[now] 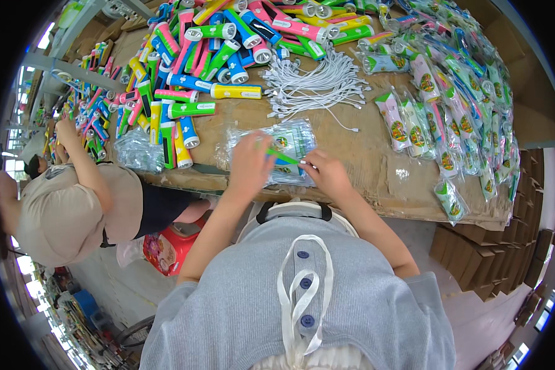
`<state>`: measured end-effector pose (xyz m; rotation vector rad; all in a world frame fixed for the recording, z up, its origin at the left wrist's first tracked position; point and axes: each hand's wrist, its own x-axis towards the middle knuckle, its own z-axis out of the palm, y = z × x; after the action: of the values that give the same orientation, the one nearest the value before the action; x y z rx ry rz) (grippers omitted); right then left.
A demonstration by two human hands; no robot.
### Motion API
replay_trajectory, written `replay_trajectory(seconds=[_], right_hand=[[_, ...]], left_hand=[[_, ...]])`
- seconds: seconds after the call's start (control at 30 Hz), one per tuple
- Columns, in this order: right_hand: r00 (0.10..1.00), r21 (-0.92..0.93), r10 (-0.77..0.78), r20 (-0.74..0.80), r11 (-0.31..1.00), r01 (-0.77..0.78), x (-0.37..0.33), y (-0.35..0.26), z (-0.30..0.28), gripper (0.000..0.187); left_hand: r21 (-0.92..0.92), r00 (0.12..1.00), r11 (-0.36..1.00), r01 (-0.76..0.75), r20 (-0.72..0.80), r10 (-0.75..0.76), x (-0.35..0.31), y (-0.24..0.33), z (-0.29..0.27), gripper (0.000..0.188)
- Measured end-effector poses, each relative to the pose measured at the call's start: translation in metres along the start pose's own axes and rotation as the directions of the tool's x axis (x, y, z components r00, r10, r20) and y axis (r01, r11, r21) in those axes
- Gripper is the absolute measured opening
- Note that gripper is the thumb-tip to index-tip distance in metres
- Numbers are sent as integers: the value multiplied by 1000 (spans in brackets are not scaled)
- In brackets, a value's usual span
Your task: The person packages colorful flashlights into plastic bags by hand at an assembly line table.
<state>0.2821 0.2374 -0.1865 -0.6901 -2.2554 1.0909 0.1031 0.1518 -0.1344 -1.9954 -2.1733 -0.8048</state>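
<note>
**Green flashlight and a slippery bag at the table edge**

My left hand (250,161) lies flat, fingers spread and loose, pressing on the stack of clear crinkly plastic bags with green printed labels (290,139), which sits at the near edge of the brown cardboard-covered table (376,172). Just right of those fingers, my right hand (328,174) is pinched shut around the tip of a slim green plastic flashlight (282,156), which lies across the top bag between my two hands, touching both.

I judge the flashlight light and rigid, smooth enough to slide, so the barrel end is the sensible place to grip. The bag film looks thin, soft and slippery; it wants holding at its open mouth, with a flat palm keeping the rest from skating.

Both forearms come up from below, elbows bent and wide, wrists angled inward so the fingers meet over the bags.

Beyond my fingertips lies a loose bundle of thin white cables (317,83). Farther off and left, a heap of bright plastic flashlights in green, pink, blue and yellow (216,55). To the right, rows of bagged flashlights (438,123). Far left, another person in a beige shirt (68,209) reaches into a separate heap.
</note>
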Motion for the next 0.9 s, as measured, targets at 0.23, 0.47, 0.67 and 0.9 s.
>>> replay_trajectory(seconds=[0.23, 0.47, 0.67, 0.9], right_hand=[[992, -6, 111, -60, 994, -112, -13, -4, 7, 8], [868, 220, 457, -195, 882, -416, -15, -8, -15, 9], [838, 191, 468, -281, 883, -429, -14, 2, -21, 11], [912, 26, 256, -321, 965, -262, 3, 4, -46, 9]], left_hand=[[-237, 924, 940, -244, 237, 300, -1, 21, 35, 17], [-29, 891, 909, -415, 189, 413, -24, -58, 36, 15], [75, 839, 890, -450, 376, 393, -26, -95, 1, 12], [-101, 856, 970, -223, 455, 244, -8, -97, 12, 14]])
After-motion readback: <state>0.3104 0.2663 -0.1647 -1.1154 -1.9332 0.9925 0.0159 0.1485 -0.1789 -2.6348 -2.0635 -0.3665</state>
